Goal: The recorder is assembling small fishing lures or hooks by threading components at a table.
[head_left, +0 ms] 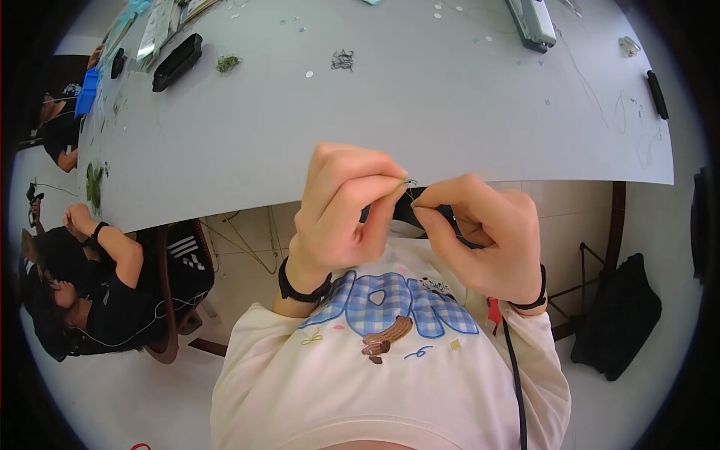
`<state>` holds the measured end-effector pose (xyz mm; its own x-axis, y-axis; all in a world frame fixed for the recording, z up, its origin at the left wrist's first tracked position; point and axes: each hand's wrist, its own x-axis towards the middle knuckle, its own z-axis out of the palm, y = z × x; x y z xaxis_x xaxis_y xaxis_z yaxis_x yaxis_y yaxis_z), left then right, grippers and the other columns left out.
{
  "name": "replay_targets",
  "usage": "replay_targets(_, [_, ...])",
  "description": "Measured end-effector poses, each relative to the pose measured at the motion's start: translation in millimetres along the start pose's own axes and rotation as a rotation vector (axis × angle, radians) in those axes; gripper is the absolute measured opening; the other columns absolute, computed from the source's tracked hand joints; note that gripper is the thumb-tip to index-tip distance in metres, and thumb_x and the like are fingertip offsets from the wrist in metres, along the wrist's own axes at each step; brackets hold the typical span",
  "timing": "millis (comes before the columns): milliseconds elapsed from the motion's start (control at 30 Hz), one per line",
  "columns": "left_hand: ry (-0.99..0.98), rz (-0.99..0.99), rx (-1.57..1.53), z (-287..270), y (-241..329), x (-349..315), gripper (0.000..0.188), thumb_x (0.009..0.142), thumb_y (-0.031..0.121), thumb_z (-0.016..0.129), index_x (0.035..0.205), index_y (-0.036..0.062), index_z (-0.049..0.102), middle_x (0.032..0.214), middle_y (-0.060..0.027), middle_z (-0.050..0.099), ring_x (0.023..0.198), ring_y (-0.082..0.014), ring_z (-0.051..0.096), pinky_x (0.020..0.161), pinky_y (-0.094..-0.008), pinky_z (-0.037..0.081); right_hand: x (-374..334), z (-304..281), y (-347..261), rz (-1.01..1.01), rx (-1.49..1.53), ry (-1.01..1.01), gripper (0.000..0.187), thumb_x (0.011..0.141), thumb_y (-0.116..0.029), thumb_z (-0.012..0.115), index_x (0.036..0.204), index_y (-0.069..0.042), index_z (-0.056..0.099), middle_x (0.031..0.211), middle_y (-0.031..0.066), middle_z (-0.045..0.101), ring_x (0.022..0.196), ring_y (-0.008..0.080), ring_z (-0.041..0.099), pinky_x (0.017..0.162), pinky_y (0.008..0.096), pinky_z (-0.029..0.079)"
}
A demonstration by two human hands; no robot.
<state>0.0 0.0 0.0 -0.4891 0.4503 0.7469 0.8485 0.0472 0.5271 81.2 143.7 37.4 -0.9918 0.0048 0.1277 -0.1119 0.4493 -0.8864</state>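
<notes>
My left hand [345, 206] is closed in a pinch at the table's near edge. Between its thumb and index fingertips sits a small dark wire piece [410, 182], its tip poking out on the right. Just beside it, my right hand [491, 236] also pinches, thumb against index finger. What lies in the right fingertips is too small to make out, though a thin strand seems to run from the wire piece toward them. Farther off on the table lies a little heap of dark bent wire pieces [343, 61].
On the grey table [450, 112] lie a black tray [178, 63], a green tangle [227, 64], a white-and-grey stapler-like tool [532, 26], a black pen-like object [657, 94] and loose threads. Two people sit at the left. A black bag-like item [619, 319] is at the right.
</notes>
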Motion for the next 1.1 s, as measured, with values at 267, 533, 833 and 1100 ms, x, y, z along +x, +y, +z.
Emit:
replay_targets(267, [-0.063, 0.068, 0.02, 4, 1, -1, 0.023, 0.056, -0.011, 0.06, 0.074, -0.0001, 0.052, 0.079, -0.0084, 0.054, 0.066, -0.0211, 0.048, 0.055, -0.0271, 0.038, 6, -2, -1, -0.115, 0.001, 0.109, 0.013, 0.065, 0.003, 0.057, 0.075, -0.005, 0.054, 0.049, 0.0019, 0.046, 0.037, 0.0108, 0.041, 0.036, 0.0223, 0.032])
replay_targets(533, [-0.056, 0.066, 0.012, 7, 5, -4, 0.022, 0.056, -0.011, 0.061, 0.073, 0.0, 0.052, 0.078, -0.0082, 0.054, 0.065, -0.0208, 0.047, 0.054, -0.027, 0.038, 11, -4, 3, -0.02, 0.006, 0.131, 0.006, 0.07, 0.0, 0.057, 0.074, -0.005, 0.054, 0.041, -0.0001, 0.029, 0.036, 0.0079, 0.025, 0.036, 0.0228, 0.02])
replay_targets(833, [-0.021, 0.055, -0.006, 6, 5, -4, 0.023, 0.057, -0.011, 0.061, 0.074, 0.0017, 0.051, 0.078, -0.0074, 0.055, 0.065, -0.0202, 0.048, 0.055, -0.0268, 0.038, 15, 0, 12, 0.028, 0.062, 0.137, 0.004, 0.071, -0.004, 0.059, 0.073, -0.005, 0.055, 0.042, -0.0006, 0.027, 0.038, 0.0069, 0.022, 0.037, 0.0233, 0.017])
replay_targets(1100, [0.03, 0.054, -0.007, 5, 4, -5, 0.023, 0.057, -0.01, 0.061, 0.074, 0.0019, 0.052, 0.077, -0.0067, 0.055, 0.064, -0.0195, 0.047, 0.055, -0.0264, 0.038, 21, -1, 24, 0.079, 0.182, 0.024, 0.004, 0.07, -0.009, 0.059, 0.072, -0.005, 0.057, 0.042, -0.0014, 0.023, 0.04, 0.0064, 0.02, 0.038, 0.0239, 0.016])
